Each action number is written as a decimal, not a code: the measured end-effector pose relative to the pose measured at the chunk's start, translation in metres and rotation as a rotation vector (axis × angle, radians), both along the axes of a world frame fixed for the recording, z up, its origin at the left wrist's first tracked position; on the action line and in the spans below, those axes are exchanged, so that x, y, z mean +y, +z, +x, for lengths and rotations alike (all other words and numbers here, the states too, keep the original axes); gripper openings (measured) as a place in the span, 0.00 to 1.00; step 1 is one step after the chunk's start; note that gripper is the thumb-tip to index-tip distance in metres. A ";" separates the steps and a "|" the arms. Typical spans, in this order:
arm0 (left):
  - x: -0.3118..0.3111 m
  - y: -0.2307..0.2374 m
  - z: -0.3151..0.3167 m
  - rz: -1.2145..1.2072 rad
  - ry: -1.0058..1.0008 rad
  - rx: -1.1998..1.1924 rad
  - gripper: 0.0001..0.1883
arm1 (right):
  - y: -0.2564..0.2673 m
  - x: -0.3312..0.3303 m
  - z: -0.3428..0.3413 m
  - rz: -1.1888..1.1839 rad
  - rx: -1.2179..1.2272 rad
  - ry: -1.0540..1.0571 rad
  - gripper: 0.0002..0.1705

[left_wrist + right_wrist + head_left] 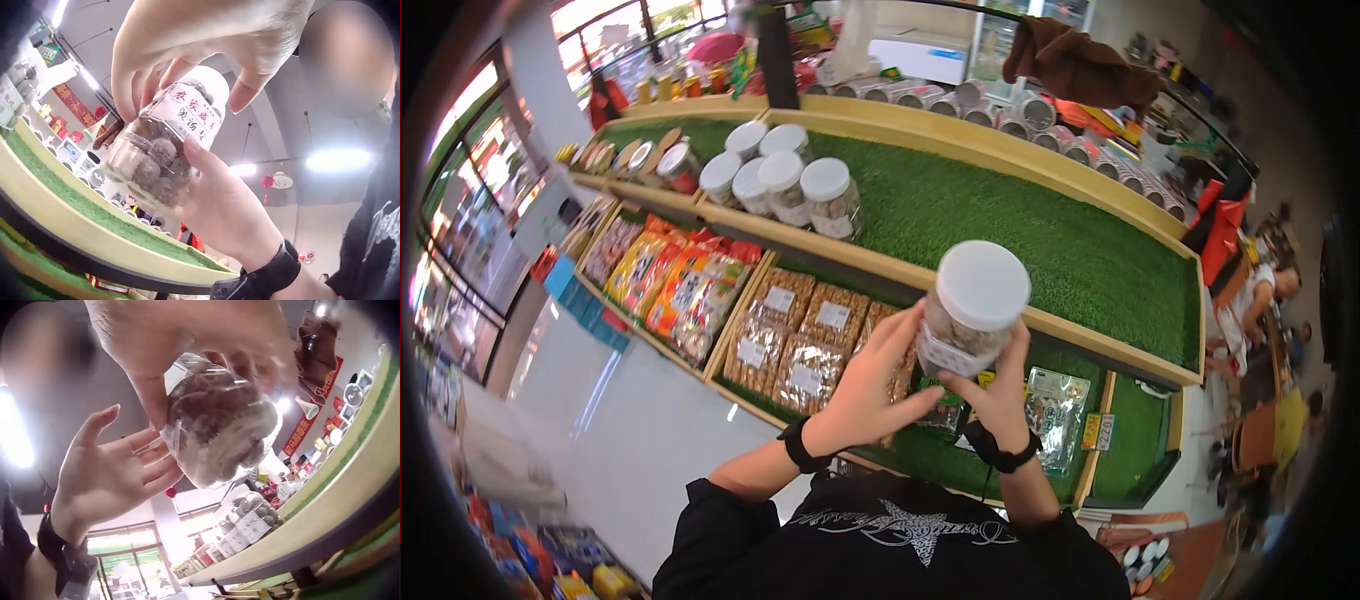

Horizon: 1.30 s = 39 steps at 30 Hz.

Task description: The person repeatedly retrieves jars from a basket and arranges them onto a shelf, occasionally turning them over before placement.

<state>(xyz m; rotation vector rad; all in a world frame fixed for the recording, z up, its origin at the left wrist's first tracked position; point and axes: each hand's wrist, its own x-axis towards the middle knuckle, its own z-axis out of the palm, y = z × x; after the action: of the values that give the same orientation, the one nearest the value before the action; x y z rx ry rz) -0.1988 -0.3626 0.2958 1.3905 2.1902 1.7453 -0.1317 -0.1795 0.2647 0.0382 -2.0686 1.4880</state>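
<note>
Head cam: white-capped jar (962, 328) is up in the air, lid (985, 282) on top, over front edge of table (1040, 230), btwn L grip (875, 385) and R grip (1000, 395). Done AFAICT: 6 similar jars (785, 192) stand grouped on upper tier, twd L end. Not done: held jar isn't down on table. Left to do, my read: set-down of this one; can't tell if more follow. Nut packs (810, 330) on lower tier, not being handled.

L wrist cam: R grip closed round jar, thumb by edge of label (189, 114). L fingers arch nr lid end; contact unclear. Jar = clear, packed w/ dark roundish lumps (161, 151); label white, red + blk Chinese chars.

R wrist cam: jar base twd cam, contents brownish-grey, some glare on plastic. R grip: thumb one side, fingers other. L grip spread wide, fingers straight, tips at or just beside jar; prob only steadying.
</note>
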 end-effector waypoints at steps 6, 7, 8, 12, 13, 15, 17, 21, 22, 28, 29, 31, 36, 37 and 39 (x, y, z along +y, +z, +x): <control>0.002 -0.012 -0.096 0.070 -0.049 0.121 0.45 | -0.004 -0.010 -0.106 0.253 -0.055 -0.208 0.52; 0.004 -0.018 -0.112 0.015 0.060 0.186 0.45 | -0.011 -0.011 -0.125 0.245 -0.054 -0.232 0.52; 0.006 -0.026 -0.126 -0.039 0.171 0.251 0.45 | -0.020 -0.011 -0.144 0.238 -0.042 -0.239 0.52; 0.009 -0.066 -0.164 0.007 0.125 -0.074 0.44 | -0.030 -0.026 -0.181 0.261 -0.058 -0.269 0.52; 0.006 -0.071 -0.163 0.004 0.114 -0.075 0.44 | -0.037 -0.027 -0.188 0.296 -0.075 -0.262 0.53; -0.004 -0.083 -0.158 0.074 0.032 -0.246 0.42 | -0.045 -0.027 -0.195 0.279 -0.135 -0.244 0.53; -0.013 -0.092 -0.152 0.030 0.004 -0.235 0.40 | -0.046 -0.025 -0.198 0.422 -0.268 -0.298 0.53; -0.024 -0.090 -0.141 0.013 -0.034 -0.317 0.38 | -0.044 -0.021 -0.198 0.565 -0.236 -0.346 0.54; -0.024 -0.091 -0.140 0.010 -0.047 -0.337 0.38 | -0.045 -0.022 -0.196 0.559 -0.245 -0.362 0.54; -0.034 -0.092 -0.127 -0.013 -0.180 -0.417 0.35 | -0.048 -0.049 -0.137 0.562 -0.079 -0.428 0.47; -0.040 -0.098 -0.124 -0.043 -0.217 -0.458 0.34 | -0.052 -0.054 -0.117 0.510 -0.067 -0.427 0.45; -0.051 -0.120 -0.121 -0.103 -0.304 -0.535 0.26 | -0.053 -0.060 -0.071 0.401 -0.187 -0.411 0.43; -0.071 -0.152 -0.102 -0.445 -0.396 -0.693 0.19 | -0.076 -0.063 0.062 0.257 -0.486 -0.597 0.35; -0.071 -0.158 -0.096 -0.461 -0.433 -0.683 0.19 | -0.080 -0.067 0.086 0.261 -0.534 -0.670 0.33; -0.065 -0.166 -0.082 -0.497 -0.445 -0.707 0.19 | -0.082 -0.080 0.127 0.184 -0.613 -0.802 0.29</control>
<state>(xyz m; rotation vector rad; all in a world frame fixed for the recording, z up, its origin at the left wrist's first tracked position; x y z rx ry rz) -0.2805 -0.4281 0.1301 0.8616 1.6047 1.1654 -0.0045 -0.2593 0.1830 -1.1587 -2.2353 0.8492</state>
